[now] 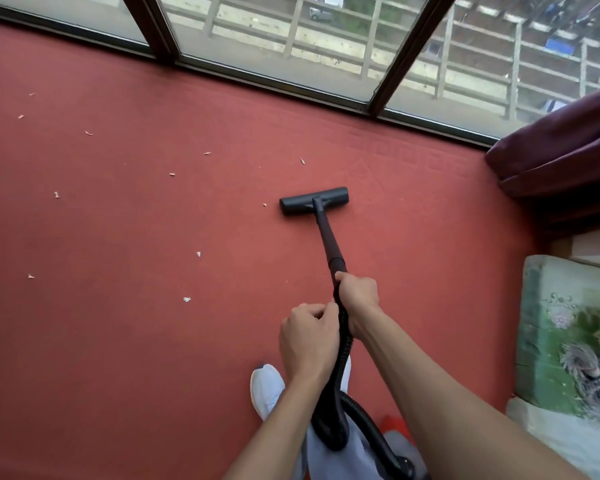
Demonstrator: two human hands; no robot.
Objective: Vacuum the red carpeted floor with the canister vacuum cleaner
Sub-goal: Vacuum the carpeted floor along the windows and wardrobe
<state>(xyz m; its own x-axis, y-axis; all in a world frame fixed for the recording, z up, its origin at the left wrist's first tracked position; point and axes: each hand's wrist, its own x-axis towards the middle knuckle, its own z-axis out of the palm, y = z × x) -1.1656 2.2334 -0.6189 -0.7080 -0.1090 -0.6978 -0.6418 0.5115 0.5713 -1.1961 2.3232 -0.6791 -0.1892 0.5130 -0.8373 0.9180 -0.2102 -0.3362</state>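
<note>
At centre frame, the vacuum's floor head [314, 201] sat flat on the red carpet [153, 341], its long side roughly parallel to the window frame [274, 81] running across the top. The wand [327, 239] ran from the head down and slightly right to the hands.

Right hand [358, 292] gripped the wand's lower end, fingers wrapped round it. Left hand [309, 337] was just below and left of it, fingers curled onto the ribbed hose [344, 344]. The hands were nearly touching.

The hose dropped to bottom centre, then looped right toward the canister [394, 423]. Only a red and grey sliver of it showed near the bottom edge, beside the right forearm.

Pale scraps [186, 299] lay scattered over the left half of the carpet, with one small bit just left of the head. A white shoe [265, 388] stood at bottom centre, left of the hose. A dark purple curtain [551, 157] was bunched at the right edge, and a floral cushion [568, 334] lay at lower right.
</note>
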